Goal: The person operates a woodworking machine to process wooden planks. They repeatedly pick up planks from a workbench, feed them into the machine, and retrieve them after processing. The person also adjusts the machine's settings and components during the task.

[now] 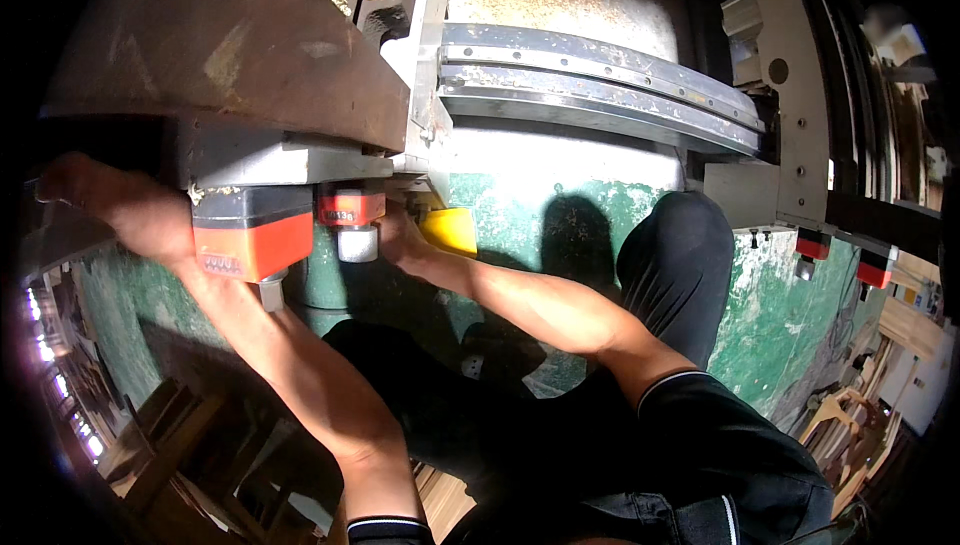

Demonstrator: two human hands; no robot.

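Observation:
Stretched forward at the far left, my left hand [130, 210] is beside a large orange-and-black counter box [253, 233] with a silver knob below it. One digit of that hand sticks out to the left; the other fingers are lost in shadow. My right hand [398, 237] reaches behind a smaller red-and-black counter box [352, 207] with a round silver knob [357, 243]. Its fingers are hidden there, so what they touch cannot be seen. Both boxes sit under a brown metal machine body [230, 55] with a pale plate along its lower edge.
A steel guide rail [600, 70] dusted with wood chips spans the machine to a pale upright [800, 115]. A yellow piece [450, 230] is next to my right wrist. Two more counter boxes hang at right. Wooden parts [850, 425] lie at lower right, beyond my bent knee.

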